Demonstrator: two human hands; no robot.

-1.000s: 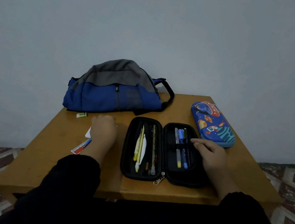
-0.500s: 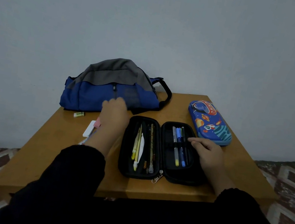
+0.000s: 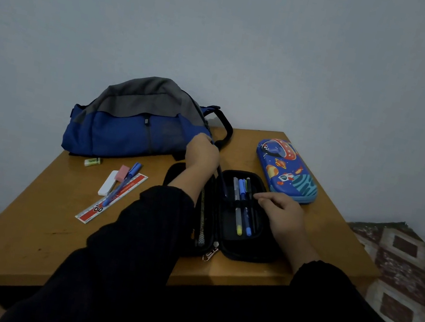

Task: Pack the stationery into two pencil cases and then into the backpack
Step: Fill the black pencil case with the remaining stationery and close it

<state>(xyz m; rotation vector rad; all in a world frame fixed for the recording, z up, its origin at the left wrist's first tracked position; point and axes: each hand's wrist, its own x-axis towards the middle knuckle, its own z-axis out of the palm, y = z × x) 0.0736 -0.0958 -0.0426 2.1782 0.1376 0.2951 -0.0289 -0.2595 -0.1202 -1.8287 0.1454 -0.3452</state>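
A black pencil case (image 3: 233,246) lies open at the table's near middle. Its right half holds a yellow-tipped marker (image 3: 238,215) and a blue pen (image 3: 246,218) under an elastic band. My left hand (image 3: 202,155) is over the case's far left corner, closed on a dark pen (image 3: 221,180) that points down toward the middle of the case. My left sleeve hides most of the left half. My right hand (image 3: 281,214) rests on the right half, fingertips pinched at the band. A closed blue space-print pencil case (image 3: 288,170) lies at the far right. The blue-grey backpack (image 3: 132,130) lies at the back.
Loose on the wooden table (image 3: 39,230) at the left are a red-and-white ruler (image 3: 111,201), a blue pen (image 3: 121,185) across it, a pink eraser (image 3: 122,173), a white eraser (image 3: 107,182) and a small green eraser (image 3: 92,161). Patterned floor tiles (image 3: 413,264) surround the table.
My left hand left the loose stationery at the left and moved right and back over the black case with a dark pen in it, uncovering the ruler and erasers. My right hand stayed put.
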